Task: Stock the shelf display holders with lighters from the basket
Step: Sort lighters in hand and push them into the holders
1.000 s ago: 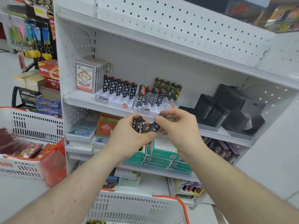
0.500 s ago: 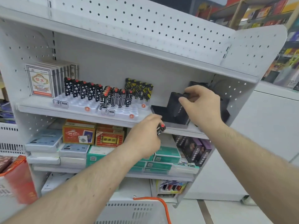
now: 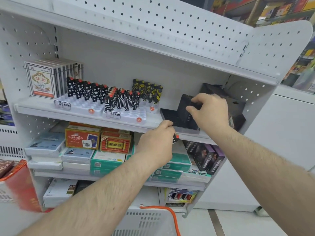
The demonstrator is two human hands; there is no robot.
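Here both hands grip: left [image 3: 156,143] a patterned lighter [image 3: 175,139], right [image 3: 208,110] matte-black boxes [image 3: 183,108].

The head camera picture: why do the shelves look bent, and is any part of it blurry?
Head view: the wide-angle lens bows the shelf edges and tilts the unit; the lighting is even and soft, without harsh glare; the red basket at lower left is smeared by motion blur; the lighters in the holders are fairly sharp; the black boxes under the right hand lose detail in darkness.
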